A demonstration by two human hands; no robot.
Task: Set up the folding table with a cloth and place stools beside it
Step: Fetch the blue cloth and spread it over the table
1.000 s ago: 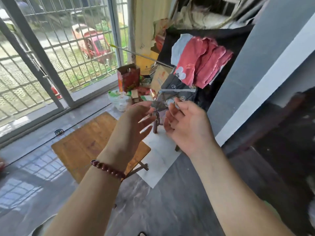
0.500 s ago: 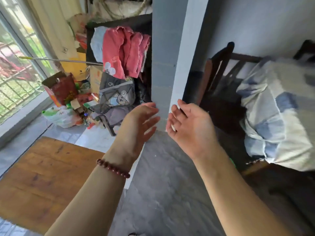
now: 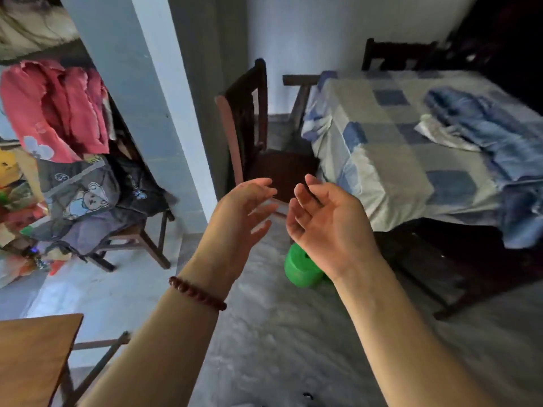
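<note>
Hands raised with nothing in them: left hand (image 3: 241, 212) and right hand (image 3: 326, 221) both loose-fingered above the floor (image 3: 264, 333), folding table (image 3: 32, 356) at lower left.

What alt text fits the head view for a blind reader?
The left hand and right hand are raised, open and empty, before a dark wooden chair and a bed with a checked cover; the folding table shows bare at lower left.
</note>
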